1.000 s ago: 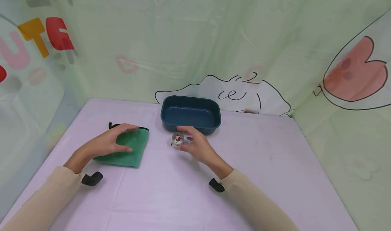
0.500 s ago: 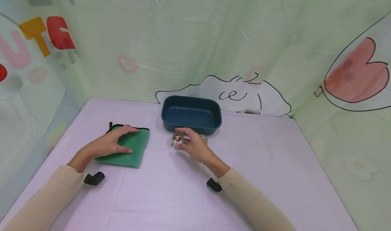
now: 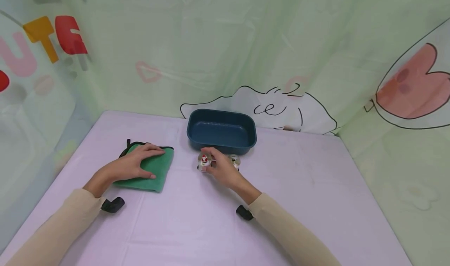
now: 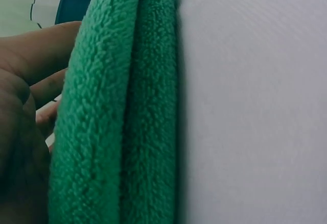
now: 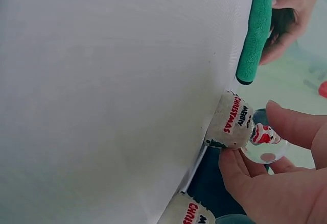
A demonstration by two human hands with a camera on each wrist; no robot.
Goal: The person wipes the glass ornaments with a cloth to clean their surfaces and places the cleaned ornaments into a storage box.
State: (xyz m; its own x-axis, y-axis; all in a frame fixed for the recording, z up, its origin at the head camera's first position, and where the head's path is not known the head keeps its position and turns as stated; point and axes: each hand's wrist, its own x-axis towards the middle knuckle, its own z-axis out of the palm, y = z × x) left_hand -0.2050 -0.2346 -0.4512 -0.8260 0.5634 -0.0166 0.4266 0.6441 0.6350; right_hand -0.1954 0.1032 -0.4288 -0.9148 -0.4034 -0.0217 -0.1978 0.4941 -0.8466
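In the head view my left hand (image 3: 135,162) lies over a folded green towel (image 3: 159,170) with a black edge, its thumb apart from the fingers. The left wrist view has the towel (image 4: 97,106) up close, with the fingers behind it. My right hand (image 3: 225,170) holds a small snow globe (image 3: 204,162) with a red-and-white figure inside, thumb on one side and fingers on the other. "Merry Christmas" is printed on its white base (image 5: 230,122), which stands on the table. A second snow globe (image 3: 234,161) stands just behind the right hand, partly hidden by it.
A dark blue rectangular basin (image 3: 221,133) stands at the back of the table, right behind the snow globes. The table (image 3: 190,227) has a pale lilac cover. Printed green curtains (image 3: 211,43) close off the back and sides.
The right hand's fingers have drawn in around the snow globe, and the second globe has come into view behind the hand. The left hand has shifted slightly right over the towel.
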